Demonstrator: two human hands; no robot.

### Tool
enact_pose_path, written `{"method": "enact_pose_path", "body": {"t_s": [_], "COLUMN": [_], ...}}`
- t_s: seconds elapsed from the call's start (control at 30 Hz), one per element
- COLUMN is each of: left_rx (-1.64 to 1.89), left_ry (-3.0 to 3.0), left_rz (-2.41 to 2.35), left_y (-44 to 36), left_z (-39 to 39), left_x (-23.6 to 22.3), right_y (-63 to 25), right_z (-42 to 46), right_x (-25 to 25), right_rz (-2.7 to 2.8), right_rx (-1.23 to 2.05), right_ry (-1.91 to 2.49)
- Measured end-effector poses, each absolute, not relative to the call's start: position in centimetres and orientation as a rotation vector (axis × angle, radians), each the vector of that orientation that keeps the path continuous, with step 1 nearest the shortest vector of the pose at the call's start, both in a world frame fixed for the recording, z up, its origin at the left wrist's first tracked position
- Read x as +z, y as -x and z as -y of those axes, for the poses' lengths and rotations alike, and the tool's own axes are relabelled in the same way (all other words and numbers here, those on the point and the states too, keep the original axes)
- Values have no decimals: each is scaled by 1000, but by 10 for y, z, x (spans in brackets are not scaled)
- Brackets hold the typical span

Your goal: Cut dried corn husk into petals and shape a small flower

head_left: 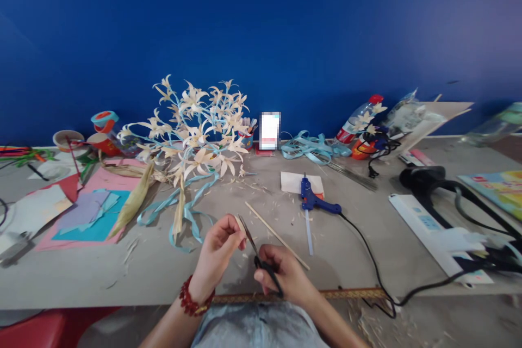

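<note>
My right hand (pixel 285 274) is wrapped round the black handles of a pair of scissors (pixel 265 266), whose blades point up and left. Close to the blade tips, the fingers of my left hand (pixel 222 247) are pinched on a small pale piece, perhaps corn husk; most of it is hidden by the fingers. A thin wooden stick (pixel 277 235) lies on the table just beyond both hands. Farther left stands a bunch of cream husk flowers (pixel 199 136) with pale blue stems, its blue ribbon (pixel 196 223) trailing on the table.
Right of centre lies a blue glue gun (pixel 316 201), its black cord (pixel 369 253) running to the front edge. A power strip (pixel 432 239) is at the right. Coloured paper (pixel 95 217) and a dried husk (pixel 136 201) lie left. A phone (pixel 269 131) leans against the wall.
</note>
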State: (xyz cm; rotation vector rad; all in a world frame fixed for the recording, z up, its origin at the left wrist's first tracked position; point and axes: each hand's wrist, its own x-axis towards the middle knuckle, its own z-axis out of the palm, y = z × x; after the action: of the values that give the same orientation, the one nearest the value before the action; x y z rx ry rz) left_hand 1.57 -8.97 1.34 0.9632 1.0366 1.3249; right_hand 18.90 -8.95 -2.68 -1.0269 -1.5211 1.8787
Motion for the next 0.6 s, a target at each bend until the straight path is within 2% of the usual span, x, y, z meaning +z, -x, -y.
{"method": "enact_pose_path", "body": {"t_s": [0.6], "left_rx": [1287], "left_ry": [-931], "left_rz": [-976], "left_y": [-17], "left_z": [89], "left_x": [16], "right_y": [-190], "right_z": [88], "right_x": [-26], "right_rz": [1564], "right_rx": [1810], "right_ry": [1028]}}
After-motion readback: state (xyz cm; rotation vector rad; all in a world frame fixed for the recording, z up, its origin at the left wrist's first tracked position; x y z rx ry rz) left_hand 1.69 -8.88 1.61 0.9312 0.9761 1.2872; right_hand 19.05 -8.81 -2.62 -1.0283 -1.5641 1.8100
